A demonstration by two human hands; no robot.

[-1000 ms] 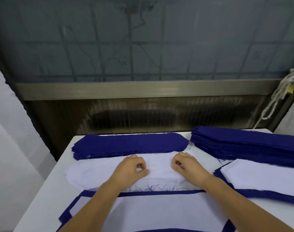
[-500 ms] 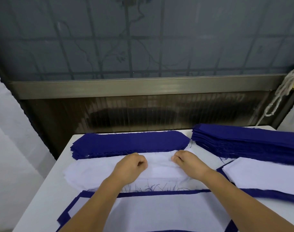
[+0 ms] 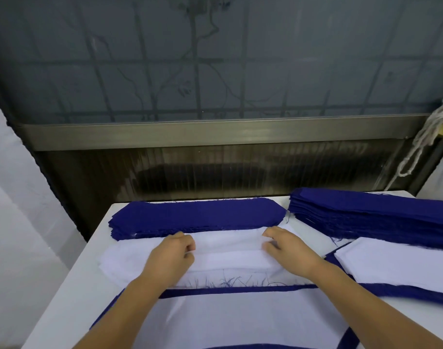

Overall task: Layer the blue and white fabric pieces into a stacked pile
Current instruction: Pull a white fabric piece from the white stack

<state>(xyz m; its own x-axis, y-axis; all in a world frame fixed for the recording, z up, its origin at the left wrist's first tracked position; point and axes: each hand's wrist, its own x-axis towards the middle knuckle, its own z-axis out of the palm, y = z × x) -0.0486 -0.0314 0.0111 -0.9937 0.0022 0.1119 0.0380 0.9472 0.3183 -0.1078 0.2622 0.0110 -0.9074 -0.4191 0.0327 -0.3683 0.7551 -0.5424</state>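
While both hands work at the middle of the table (image 3: pixel 64 293), the layering looks only partly done. The left hand (image 3: pixel 171 255) has its fingers curled, pinching the top sheet of the white pile (image 3: pixel 228 253), and the right hand (image 3: pixel 287 245) pinches the same sheet further along, so a single white piece seems to be getting peeled free. That white pile lies just in front of a low blue pile (image 3: pixel 197 217) at the far edge. To the right sits a much taller blue stack (image 3: pixel 371 217), which suggests plenty of blue pieces are left to pair. Nearest the person, a layered pile (image 3: pixel 240 316) shows white on blue with a blue border, and a second layered pile (image 3: pixel 404 270) rests at the right. My guess is that many rounds remain, judging by the thickness of the unpaired stacks.
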